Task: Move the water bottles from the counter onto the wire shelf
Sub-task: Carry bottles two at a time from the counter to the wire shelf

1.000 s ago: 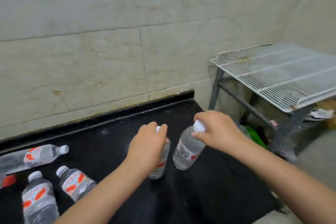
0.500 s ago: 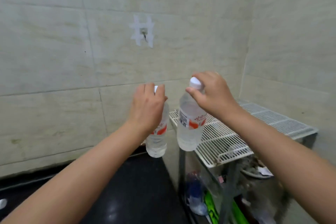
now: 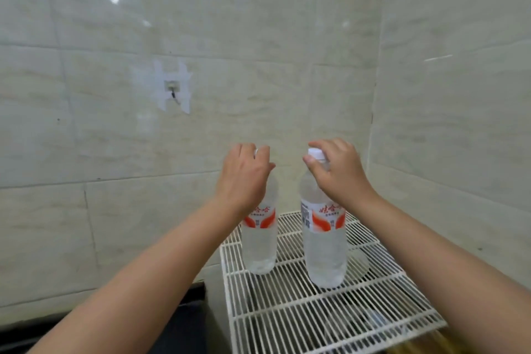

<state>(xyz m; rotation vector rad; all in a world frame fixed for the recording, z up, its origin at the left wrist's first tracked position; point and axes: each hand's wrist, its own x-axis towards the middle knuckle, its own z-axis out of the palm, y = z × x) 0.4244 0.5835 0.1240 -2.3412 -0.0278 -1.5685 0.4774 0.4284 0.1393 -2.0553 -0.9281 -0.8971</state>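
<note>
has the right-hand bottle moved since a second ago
Yes. The right hand carried the bottle off the black counter, up and rightward; it now stands upright over the wire shelf, at or just above the grid.

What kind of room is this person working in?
Probably a plain kitchen or utility room. The walls are pale glossy tiles, a white wire shelf stands in the corner beside a dark counter, and a stick-on wall hook is taped to the tiles.
</note>
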